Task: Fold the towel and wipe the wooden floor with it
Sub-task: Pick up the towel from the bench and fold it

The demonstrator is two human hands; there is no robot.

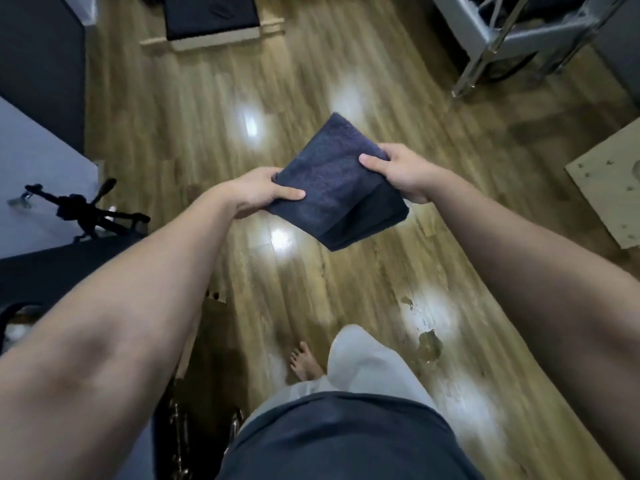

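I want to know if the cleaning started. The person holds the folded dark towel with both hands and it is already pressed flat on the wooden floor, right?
Not quite. The head view shows the folded dark towel held up in the air above the wooden floor, not pressed on it. The rest is right: the left hand and the right hand each grip a side.

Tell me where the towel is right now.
In the head view the dark towel sits mid-frame, folded and held in the air above the wooden floor, gripped between the left hand and the right hand.
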